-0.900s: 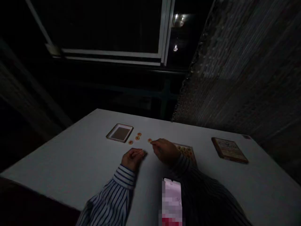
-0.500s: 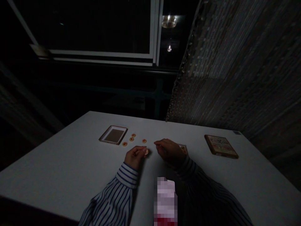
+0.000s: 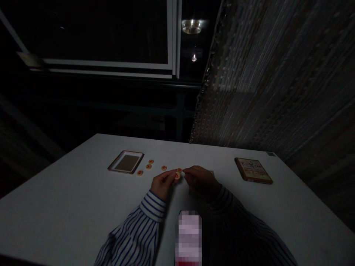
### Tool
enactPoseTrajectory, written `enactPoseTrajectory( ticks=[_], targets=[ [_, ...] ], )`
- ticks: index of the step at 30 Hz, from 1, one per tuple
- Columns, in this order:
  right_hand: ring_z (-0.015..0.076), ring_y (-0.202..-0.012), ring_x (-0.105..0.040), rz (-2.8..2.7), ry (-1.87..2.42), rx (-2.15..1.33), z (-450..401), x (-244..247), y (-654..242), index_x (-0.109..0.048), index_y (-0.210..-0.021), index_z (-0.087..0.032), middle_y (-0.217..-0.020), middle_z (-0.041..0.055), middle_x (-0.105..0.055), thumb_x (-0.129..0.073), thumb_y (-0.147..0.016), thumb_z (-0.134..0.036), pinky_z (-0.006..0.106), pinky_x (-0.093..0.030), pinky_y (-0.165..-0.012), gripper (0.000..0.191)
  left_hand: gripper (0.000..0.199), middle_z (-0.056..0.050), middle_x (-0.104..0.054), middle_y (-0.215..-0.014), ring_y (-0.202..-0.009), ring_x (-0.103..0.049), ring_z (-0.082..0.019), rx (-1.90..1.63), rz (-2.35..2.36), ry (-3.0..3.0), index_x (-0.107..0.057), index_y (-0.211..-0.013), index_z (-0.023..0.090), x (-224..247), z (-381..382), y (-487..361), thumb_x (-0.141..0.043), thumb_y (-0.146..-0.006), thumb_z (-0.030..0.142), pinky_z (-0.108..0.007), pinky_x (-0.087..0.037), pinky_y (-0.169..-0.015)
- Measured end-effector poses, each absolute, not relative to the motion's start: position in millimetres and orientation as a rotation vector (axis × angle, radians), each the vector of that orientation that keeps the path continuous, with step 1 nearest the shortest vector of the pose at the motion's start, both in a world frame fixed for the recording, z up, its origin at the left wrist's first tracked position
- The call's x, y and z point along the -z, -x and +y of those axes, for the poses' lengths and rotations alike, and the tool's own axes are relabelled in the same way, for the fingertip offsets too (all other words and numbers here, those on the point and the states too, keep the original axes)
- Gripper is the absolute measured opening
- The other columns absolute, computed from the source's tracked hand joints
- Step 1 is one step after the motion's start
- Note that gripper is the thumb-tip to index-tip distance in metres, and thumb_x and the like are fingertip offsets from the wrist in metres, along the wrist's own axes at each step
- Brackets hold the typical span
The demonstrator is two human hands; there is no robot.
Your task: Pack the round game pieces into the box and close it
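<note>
Dim counter (image 3: 77,207): left fingers (image 3: 168,177) pinch one disc (image 3: 177,176); right fingers (image 3: 189,171) meet a second disc (image 3: 179,170), grip cannot be told; tray (image 3: 129,162) lies beyond left fingers.

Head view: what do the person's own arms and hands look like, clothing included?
The left sleeve is long and pale with dark blue stripes running along the arm; its cuff has stripes around the wrist. The right sleeve lies in shadow, its similar stripes fainter. The left hand and right hand wear no gloves.
</note>
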State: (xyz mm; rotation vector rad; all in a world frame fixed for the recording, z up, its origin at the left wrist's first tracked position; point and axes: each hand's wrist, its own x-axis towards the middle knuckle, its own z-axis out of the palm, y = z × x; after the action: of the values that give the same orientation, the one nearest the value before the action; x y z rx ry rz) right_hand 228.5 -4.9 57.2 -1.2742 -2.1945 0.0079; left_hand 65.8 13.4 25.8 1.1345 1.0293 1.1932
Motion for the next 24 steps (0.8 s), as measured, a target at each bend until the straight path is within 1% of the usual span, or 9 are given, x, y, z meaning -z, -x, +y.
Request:
enactPoseTrajectory(
  ticks=[3, 6, 8, 12, 15, 20, 24],
  targets=[
    [0.0141, -0.075, -0.057, -2.190, 1.268, -0.021, -5, -59, -232, -0.061, -0.096, -0.017, -0.081, 0.0047, -0.064, -0.050, -0.077, -0.021, 0.026, -0.045, -0.071, 0.022, 0.034, -0.007, -0.069, -0.078, -0.067, -0.062, -0.015, -1.164, 1.034, -1.219, -0.068, -0.088, 0.013, -29, 14, -69, -0.063, -0.064, 0.036, -0.026, -0.050, -0.063],
    [0.0142, -0.076, -0.057, -2.198, 1.285, -0.036, -5, -61, -235, -0.061, -0.095, -0.018, -0.081, 0.0046, -0.064, -0.048, -0.079, -0.023, 0.026, -0.045, -0.071, 0.021, 0.035, -0.007, -0.069, -0.082, -0.074, -0.062, -0.018, -1.175, 1.027, -1.261, -0.067, -0.090, 0.012, -32, 14, -74, -0.063, -0.064, 0.035, -0.029, -0.050, -0.072],
    [0.0142, -0.075, -0.057, -2.206, 1.299, -0.038, -4, -62, -237, -0.061, -0.096, -0.018, -0.081, 0.0047, -0.064, -0.048, -0.080, -0.023, 0.026, -0.045, -0.070, 0.021, 0.036, -0.007, -0.069, -0.084, -0.077, -0.063, -0.018, -1.173, 1.022, -1.247, -0.067, -0.091, 0.013, -33, 14, -78, -0.063, -0.063, 0.035, -0.030, -0.050, -0.075],
    [0.0147, -0.077, -0.057, -2.216, 1.320, -0.017, -2, -61, -241, -0.061, -0.095, -0.017, -0.081, 0.0055, -0.064, -0.047, -0.080, -0.023, 0.026, -0.045, -0.071, 0.021, 0.033, -0.007, -0.069, -0.087, -0.082, -0.062, -0.020, -1.166, 0.978, -1.226, -0.067, -0.088, 0.013, -38, 13, -88, -0.064, -0.062, 0.034, -0.032, -0.050, -0.076],
    [0.0146, -0.078, -0.058, -2.226, 1.299, -0.046, -1, -62, -245, -0.061, -0.094, -0.017, -0.084, 0.0058, -0.065, -0.045, -0.082, -0.023, 0.027, -0.045, -0.072, 0.021, 0.028, -0.007, -0.069, -0.088, -0.085, -0.062, -0.020, -1.180, 0.954, -1.217, -0.068, -0.083, 0.014, -42, 12, -96, -0.064, -0.061, 0.031, -0.031, -0.049, -0.078],
    [0.0143, -0.080, -0.059, -2.089, 1.355, -0.197, -3, -63, -252, -0.061, -0.093, -0.017, -0.087, 0.0050, -0.066, -0.047, -0.081, -0.023, 0.026, -0.046, -0.072, 0.019, 0.025, -0.005, -0.070, -0.081, -0.078, -0.063, -0.018, -1.186, 0.969, -1.175, -0.067, -0.082, 0.014, -44, 12, -105, -0.065, -0.061, 0.028, -0.029, -0.051, -0.074],
    [0.0138, -0.079, -0.060, -1.988, 1.403, -0.273, -3, -63, -256, -0.061, -0.093, -0.019, -0.087, 0.0035, -0.066, -0.047, -0.080, -0.025, 0.024, -0.047, -0.070, 0.019, 0.024, -0.005, -0.070, -0.077, -0.076, -0.064, -0.018, -1.207, 0.949, -1.136, -0.066, -0.080, 0.014, -42, 12, -109, -0.066, -0.061, 0.027, -0.029, -0.050, -0.073]
  ],
)
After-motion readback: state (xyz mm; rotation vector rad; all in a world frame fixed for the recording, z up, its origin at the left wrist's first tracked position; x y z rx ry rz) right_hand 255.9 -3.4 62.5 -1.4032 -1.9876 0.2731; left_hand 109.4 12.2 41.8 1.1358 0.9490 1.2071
